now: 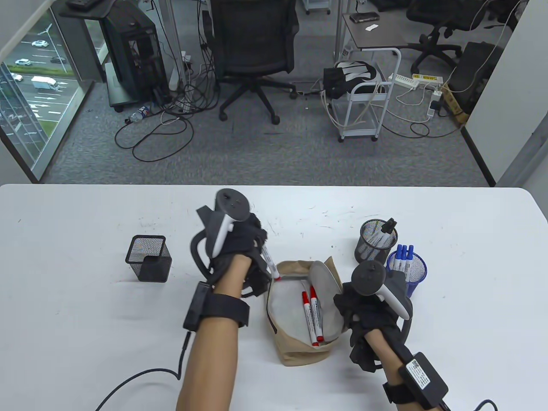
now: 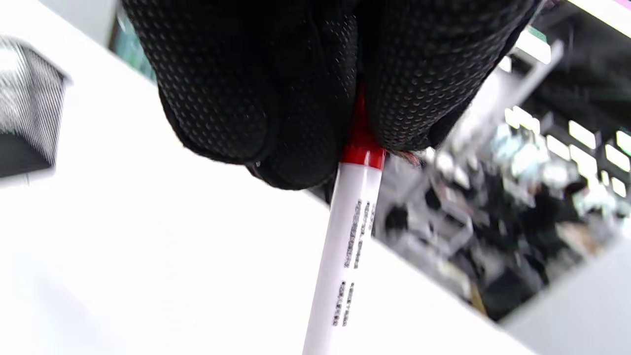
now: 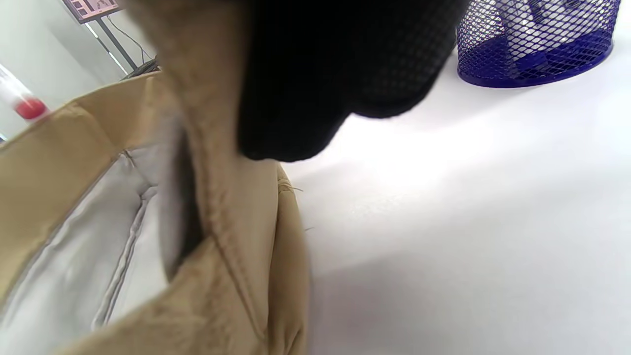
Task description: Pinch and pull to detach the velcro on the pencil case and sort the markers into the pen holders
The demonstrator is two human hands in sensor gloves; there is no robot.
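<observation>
Gloved left hand (image 1: 239, 257) pinches a red-capped white marker (image 2: 345, 236) by its cap above the table's middle; carry it upright to the black square mesh holder (image 1: 148, 258) leftward; right hand (image 1: 368, 317) grips the tan fabric pencil case (image 1: 299, 338) rim, steadying it.

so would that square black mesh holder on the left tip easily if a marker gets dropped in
Probably a little. The square mesh holder looks empty and light, so a knock could slide it. Its flat, wide base should resist tipping, and the red marker seems light.
</observation>
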